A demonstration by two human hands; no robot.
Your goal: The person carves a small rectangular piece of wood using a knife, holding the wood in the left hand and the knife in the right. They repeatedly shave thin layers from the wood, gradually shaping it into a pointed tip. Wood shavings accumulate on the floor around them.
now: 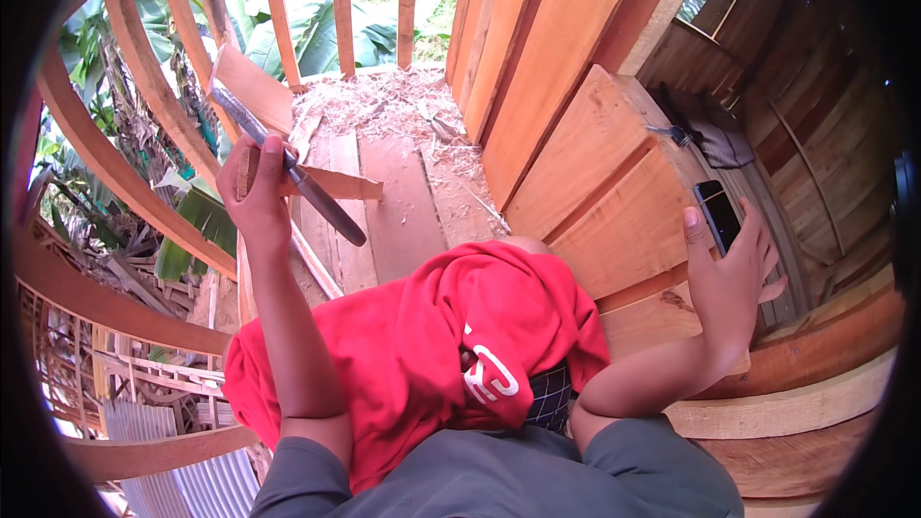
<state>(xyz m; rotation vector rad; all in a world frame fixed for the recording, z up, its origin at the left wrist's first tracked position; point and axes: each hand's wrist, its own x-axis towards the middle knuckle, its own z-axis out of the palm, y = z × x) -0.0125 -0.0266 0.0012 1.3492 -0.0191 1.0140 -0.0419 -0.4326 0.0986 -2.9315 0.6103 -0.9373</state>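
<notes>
My left hand [257, 182] is raised at the left, fingers pinched round a long knife [329, 208]. Its worn grey blade slants up to the left and its dark handle points down toward my lap. A small brownish edge shows between the fingers; what it belongs to is unclear. Just behind the knife are a thin pointed piece of wood [343, 184] and an upright flat board [254, 86]. On the right, my right hand [726, 278] holds a black phone [719, 215] between thumb and forefinger, the other fingers spread.
A red cloth [432, 326] covers my lap. Wood shavings [384, 110] litter the plank floor [389, 216] ahead. Curved wooden railing slats [144, 67] stand at the left, with banana leaves beyond. A plank door [614, 173] with keys [679, 135] stands at the right, beside a dark room.
</notes>
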